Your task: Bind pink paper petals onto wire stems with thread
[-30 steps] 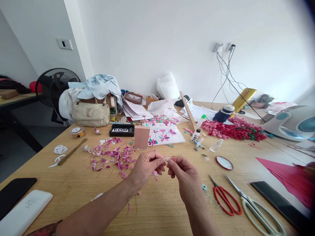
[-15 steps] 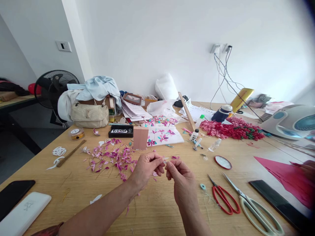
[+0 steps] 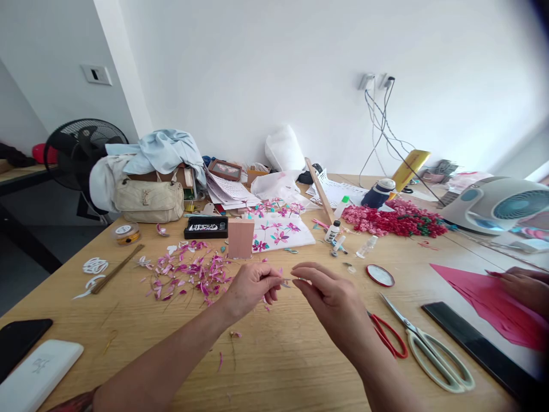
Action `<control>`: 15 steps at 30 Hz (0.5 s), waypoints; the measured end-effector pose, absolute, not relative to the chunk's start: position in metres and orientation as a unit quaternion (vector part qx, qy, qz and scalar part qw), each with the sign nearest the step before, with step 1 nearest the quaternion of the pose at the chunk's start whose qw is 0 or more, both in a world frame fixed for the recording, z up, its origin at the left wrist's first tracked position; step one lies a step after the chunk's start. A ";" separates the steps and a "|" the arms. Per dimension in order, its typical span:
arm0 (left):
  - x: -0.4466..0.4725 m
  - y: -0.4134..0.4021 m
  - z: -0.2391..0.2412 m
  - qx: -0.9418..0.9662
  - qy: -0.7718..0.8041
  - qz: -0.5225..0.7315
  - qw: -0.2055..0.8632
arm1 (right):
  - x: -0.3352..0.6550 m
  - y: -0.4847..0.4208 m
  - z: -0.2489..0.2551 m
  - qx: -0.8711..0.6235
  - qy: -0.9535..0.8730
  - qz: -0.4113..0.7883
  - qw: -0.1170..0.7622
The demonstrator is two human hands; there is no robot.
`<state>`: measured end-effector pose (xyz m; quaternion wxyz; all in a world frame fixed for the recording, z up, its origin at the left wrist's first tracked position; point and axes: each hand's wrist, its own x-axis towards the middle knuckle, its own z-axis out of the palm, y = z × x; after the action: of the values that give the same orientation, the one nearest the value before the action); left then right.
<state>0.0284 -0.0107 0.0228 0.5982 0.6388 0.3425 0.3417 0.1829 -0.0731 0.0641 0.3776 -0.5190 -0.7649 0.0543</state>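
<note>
My left hand point(image 3: 254, 289) is closed in a pinch on a small pale petal point(image 3: 286, 282), which sticks out to the right of the fingertips. Facing it, my right hand point(image 3: 334, 303) has its thumb and fingertips together at the petal's other side, around something thin and too small to make out. Both hands are held above the wooden table point(image 3: 274, 366). Beyond my left hand lies a loose heap of pink and purple petals point(image 3: 193, 269) with thin stems. A pinkish wooden block point(image 3: 240, 238) stands upright behind the hands, beside a white sheet with purple flowers point(image 3: 281, 233).
Red-handled scissors point(image 3: 392, 337) and large pale-handled scissors point(image 3: 437, 355) lie right of my right forearm. A small bottle point(image 3: 332, 231) and a round red-rimmed dish point(image 3: 380, 275) are farther back. Another person's hand point(image 3: 521, 289) rests on pink sheets point(image 3: 484, 297) at far right.
My right hand has turned over and its fingers now stretch forward above the thumb. My left hand keeps its pinch. The view shifted slightly, and the other person's hand shows more.
</note>
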 end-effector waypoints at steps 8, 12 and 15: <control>0.022 -0.010 0.026 0.611 0.334 0.314 0.645 | 0.188 -0.057 0.064 -0.541 -0.792 0.122 0.256; 0.022 -0.009 0.026 0.608 0.326 0.310 0.654 | 0.189 -0.056 0.064 -0.544 -0.780 0.157 0.267; 0.022 -0.009 0.026 0.602 0.327 0.313 0.658 | 0.189 -0.056 0.062 -0.550 -0.766 0.183 0.277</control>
<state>0.0223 -0.0091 0.0258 0.6581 0.6020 0.3267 0.3127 0.1895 -0.0558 0.0623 0.2775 -0.5504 -0.7658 0.1835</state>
